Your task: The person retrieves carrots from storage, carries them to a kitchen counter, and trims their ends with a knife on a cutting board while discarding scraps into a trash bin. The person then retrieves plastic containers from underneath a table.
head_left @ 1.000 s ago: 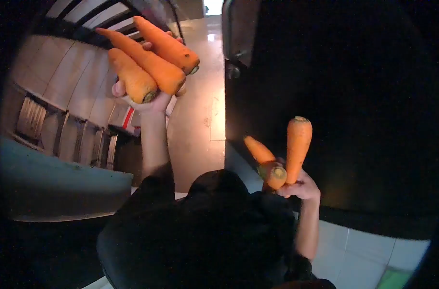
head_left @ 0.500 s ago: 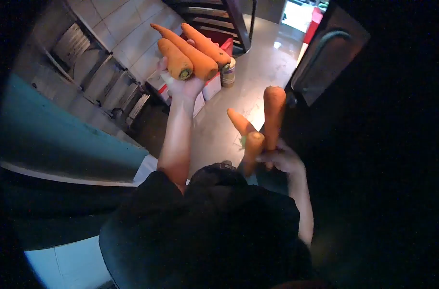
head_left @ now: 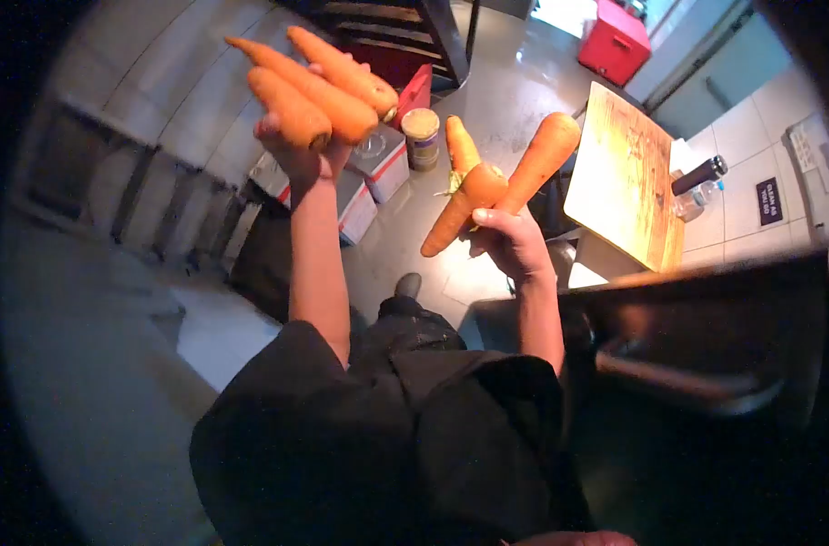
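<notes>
My left hand [head_left: 310, 159] is raised at the upper left, palm up, with three large carrots [head_left: 316, 91] lying side by side across it; its fingers curl around their far side. Lower and to the right, my right hand [head_left: 515, 241] grips more carrots, its thumb pressed over them. One carrot [head_left: 542, 162] points up to the right, another [head_left: 462, 146] points up, and a third [head_left: 465, 207] slants down to the left across it. Part of my right fingers is hidden behind the carrots.
A wooden board [head_left: 624, 182] on a stand is at the right, with bottles [head_left: 699, 187] beside it. White boxes [head_left: 378, 164] and a lidded jar [head_left: 422, 136] stand on the floor ahead. A red box [head_left: 616, 44] is farther back; a dark rack [head_left: 387, 32] is at top.
The view has swung right, bringing the wooden board, bottles and red box into sight. Both hands still hold their carrots; my right hand has risen.
</notes>
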{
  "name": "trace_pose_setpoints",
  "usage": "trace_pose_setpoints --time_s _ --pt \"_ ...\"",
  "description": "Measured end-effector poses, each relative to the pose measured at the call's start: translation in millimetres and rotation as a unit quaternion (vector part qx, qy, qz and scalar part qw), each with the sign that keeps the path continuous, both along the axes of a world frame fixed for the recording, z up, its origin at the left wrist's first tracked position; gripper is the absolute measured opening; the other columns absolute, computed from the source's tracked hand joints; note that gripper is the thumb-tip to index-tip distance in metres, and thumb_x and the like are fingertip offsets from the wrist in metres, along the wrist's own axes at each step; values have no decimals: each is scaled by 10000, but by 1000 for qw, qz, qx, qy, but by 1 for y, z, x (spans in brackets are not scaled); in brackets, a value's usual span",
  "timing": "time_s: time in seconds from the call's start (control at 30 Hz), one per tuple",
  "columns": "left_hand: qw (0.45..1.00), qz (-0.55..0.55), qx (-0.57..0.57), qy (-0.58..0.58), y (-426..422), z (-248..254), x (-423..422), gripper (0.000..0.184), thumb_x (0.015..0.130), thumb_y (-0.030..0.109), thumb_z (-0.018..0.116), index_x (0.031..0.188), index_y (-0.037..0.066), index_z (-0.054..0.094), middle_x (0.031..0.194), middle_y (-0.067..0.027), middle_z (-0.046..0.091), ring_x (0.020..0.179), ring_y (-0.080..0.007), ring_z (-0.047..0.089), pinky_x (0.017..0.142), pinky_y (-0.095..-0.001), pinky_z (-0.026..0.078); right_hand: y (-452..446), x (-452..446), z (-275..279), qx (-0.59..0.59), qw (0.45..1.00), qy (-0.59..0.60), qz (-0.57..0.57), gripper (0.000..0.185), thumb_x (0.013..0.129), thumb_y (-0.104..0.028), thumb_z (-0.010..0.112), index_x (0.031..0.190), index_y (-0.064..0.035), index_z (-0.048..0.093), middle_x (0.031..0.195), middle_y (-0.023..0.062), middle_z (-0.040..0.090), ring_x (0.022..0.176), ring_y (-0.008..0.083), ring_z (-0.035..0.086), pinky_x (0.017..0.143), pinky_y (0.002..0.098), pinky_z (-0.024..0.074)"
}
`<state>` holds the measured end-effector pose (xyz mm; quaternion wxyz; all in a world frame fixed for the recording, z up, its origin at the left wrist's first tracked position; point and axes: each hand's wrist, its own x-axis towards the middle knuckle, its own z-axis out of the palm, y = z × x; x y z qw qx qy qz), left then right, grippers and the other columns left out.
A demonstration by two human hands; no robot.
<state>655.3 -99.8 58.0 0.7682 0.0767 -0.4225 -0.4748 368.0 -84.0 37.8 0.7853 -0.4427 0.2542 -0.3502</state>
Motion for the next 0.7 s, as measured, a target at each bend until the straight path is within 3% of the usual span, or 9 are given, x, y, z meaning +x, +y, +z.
trace_pose_setpoints --time_s 0.13,0.2,0.33,0.37,0.5,0.57,0.63,0.7 --pt "999 -30 20 27 7 101 -19 1180 578 678 704 1417 -28 269 1461 -207 313 1377 -366 258 1164 -515 103 4 -14 122 6 994 -69 -90 447 756 -155 668 1128 29 504 819 110 610 560 169 578 587 275 495" --pt "997 -71 35 -22 -15 137 -45 1123 600 657 692 1422 1 299 1484 -221 270 1388 -379 227 1168 -515 51 -38 -38 144 7 988 -85 -127 377 770 -156 665 1075 24 535 790 89 610 567 168 580 630 289 489" --pt "952 -297 75 20 -76 131 -89 1026 575 666 739 1322 37 425 1410 -207 376 1302 -411 352 1108 -561 210 -103 -83 140 -9 960 -59 -273 241 776 -142 701 955 -12 606 791 58 609 590 154 571 617 287 490" --pt "936 -338 89 34 -82 127 -106 1002 569 668 751 1297 46 456 1391 -203 403 1280 -420 383 1093 -573 250 -114 -101 136 -11 948 -44 -315 244 757 -137 738 938 -31 613 681 34 575 493 120 535 450 233 474" --pt "886 -436 141 74 -124 147 -160 878 556 493 779 1254 40 500 1407 -221 371 1280 -420 395 1072 -560 317 -153 -161 144 -50 912 -3 -408 156 803 -127 707 898 -25 639 738 50 618 511 105 550 467 235 473" --pt "872 -457 165 62 -160 158 -187 822 530 400 737 1232 36 515 1363 -217 404 1259 -407 419 1069 -537 332 -172 -216 112 -33 909 47 -412 153 839 -118 667 967 -39 637 749 31 624 613 110 580 501 244 468" --pt "875 -454 160 44 -189 159 -195 795 508 390 725 1194 43 523 1271 -180 443 1220 -372 441 1034 -503 382 -186 -245 84 -62 897 78 -431 157 850 -116 650 984 -35 634 751 32 623 608 106 574 519 238 465" --pt "892 -423 155 -31 -224 165 -201 845 541 485 740 1220 45 496 1374 -212 376 1268 -395 409 1030 -516 394 -207 -258 93 -60 902 38 -427 169 851 -125 648 985 -23 637 760 34 622 626 102 572 547 235 464"
